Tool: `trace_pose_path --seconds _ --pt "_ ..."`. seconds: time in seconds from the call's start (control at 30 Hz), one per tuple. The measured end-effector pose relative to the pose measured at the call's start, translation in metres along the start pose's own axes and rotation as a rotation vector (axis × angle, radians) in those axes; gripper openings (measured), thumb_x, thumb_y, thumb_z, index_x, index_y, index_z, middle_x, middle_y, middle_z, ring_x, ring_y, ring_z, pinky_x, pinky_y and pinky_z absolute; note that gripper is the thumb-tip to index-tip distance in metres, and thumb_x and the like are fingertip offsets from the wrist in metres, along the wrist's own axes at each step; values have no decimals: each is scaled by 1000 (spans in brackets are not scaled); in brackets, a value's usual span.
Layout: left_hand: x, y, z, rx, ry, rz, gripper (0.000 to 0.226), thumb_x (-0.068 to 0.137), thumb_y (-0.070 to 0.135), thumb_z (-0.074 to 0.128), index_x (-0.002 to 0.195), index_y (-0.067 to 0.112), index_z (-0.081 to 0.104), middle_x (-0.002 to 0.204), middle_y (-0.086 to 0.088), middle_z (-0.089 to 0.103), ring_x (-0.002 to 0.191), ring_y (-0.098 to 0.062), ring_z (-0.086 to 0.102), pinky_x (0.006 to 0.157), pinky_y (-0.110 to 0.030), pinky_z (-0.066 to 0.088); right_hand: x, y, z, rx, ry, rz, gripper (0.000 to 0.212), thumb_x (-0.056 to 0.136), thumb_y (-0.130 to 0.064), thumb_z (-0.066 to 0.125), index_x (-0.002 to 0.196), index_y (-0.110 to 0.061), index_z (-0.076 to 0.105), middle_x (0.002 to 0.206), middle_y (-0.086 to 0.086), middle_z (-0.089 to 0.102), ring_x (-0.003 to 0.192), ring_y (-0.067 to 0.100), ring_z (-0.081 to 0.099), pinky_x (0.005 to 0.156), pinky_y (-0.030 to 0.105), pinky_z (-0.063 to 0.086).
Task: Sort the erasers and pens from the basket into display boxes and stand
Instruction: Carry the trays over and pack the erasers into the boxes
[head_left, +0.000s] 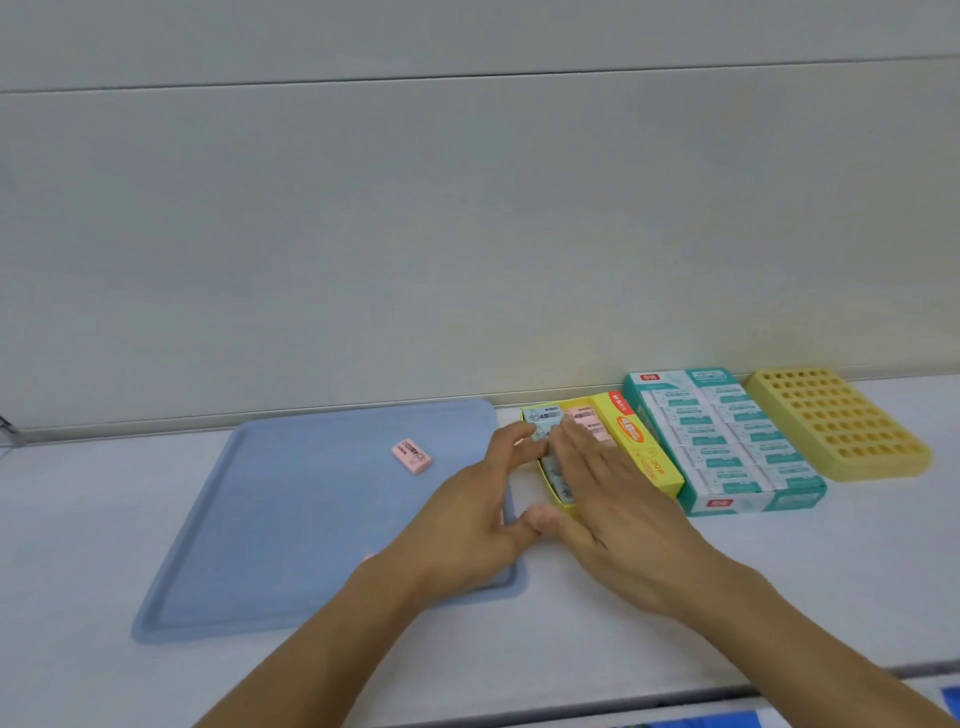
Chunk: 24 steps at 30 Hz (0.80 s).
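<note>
A yellow display box (644, 457) holds several blue and pink erasers (545, 415). My right hand (608, 493) lies flat over the box with straight fingers pressing on the erasers. My left hand (483, 514) rests at the box's left side, its fingers touching the erasers at the edge. One pink eraser (411, 457) lies alone on the blue tray (249, 545). A teal display box (727, 441) full of white erasers stands to the right of the yellow one. A yellow pen stand (836, 421) with many holes sits at the far right, with no pens in it.
Everything stands on a white counter (779, 571) against a pale wall. The counter's front edge runs along the bottom of the view. A dark object pokes in at the far left edge (6, 423).
</note>
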<state>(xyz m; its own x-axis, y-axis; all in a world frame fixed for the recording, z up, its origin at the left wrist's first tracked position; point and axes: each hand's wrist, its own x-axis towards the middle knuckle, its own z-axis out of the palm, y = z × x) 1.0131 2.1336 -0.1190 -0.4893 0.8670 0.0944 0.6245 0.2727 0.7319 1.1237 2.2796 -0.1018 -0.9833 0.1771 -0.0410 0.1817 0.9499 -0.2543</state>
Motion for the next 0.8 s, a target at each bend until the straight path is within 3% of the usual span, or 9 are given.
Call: trace_pose_path --seconds 0.1,0.2,0.27,0.33,0.5,0.6,0.67,0.73,0.8 --pt "-4 5 4 -117 52 -45 72 90 25 59 140 50 13 138 39 28 118 22 37 102 -12 33 17 -12 -4 193 -27 122 98 75 -76 3 154 -18 -7 162 -2 -11 148 8 -9 114 23 -4" --pt "-1 12 8 -132 55 -98 81 88 20 56 148 42 7 125 22 41 106 2 47 98 -22 38 35 -16 -11 463 -33 227 99 75 -77 9 155 -20 -2 162 -6 -4 148 7 -3 113 23 1" --pt "2 16 9 -178 46 -114 79 84 19 54 146 43 11 115 26 47 97 -6 49 96 -29 42 44 -16 -10 547 -18 242 101 72 -78 10 155 -20 2 163 -7 -2 148 6 -3 110 21 1" --pt "4 18 8 -190 45 -117 78 84 17 55 147 38 15 121 31 47 109 -3 51 99 -26 41 47 -15 -6 555 3 218 94 79 -74 12 155 -20 4 163 -7 0 147 4 -3 109 19 -1" --pt "3 11 1 -71 64 -135 72 88 15 50 151 33 21 145 7 46 122 -9 48 111 -33 34 47 -8 -4 621 15 221 75 93 -65 21 155 -25 7 162 -12 0 147 3 -2 107 18 -1" --pt "0 -21 -31 180 257 -117 61 89 -2 38 147 19 37 154 3 35 144 -14 27 119 -22 10 46 -11 1 539 353 137 56 100 -51 33 150 -26 29 158 -7 22 145 8 14 118 30 12" --pt "-5 -48 -54 345 240 -148 62 86 -12 37 142 15 45 153 1 36 145 -16 26 115 -18 10 45 -20 -1 444 479 -62 40 99 -42 41 130 -21 55 135 -2 51 128 16 39 109 39 33" --pt "-10 -64 -67 412 133 -197 57 88 -11 41 136 17 54 148 1 45 140 -17 36 114 -19 20 43 -32 -2 312 367 -247 40 91 -43 41 112 -21 67 112 -4 63 110 18 49 94 43 42" --pt "-11 -65 -70 489 78 -201 42 91 -2 48 125 19 63 130 -2 59 123 -22 51 104 -32 39 41 -41 -2 61 178 -325 37 90 -42 44 115 -24 65 111 -4 58 109 19 44 92 40 39"
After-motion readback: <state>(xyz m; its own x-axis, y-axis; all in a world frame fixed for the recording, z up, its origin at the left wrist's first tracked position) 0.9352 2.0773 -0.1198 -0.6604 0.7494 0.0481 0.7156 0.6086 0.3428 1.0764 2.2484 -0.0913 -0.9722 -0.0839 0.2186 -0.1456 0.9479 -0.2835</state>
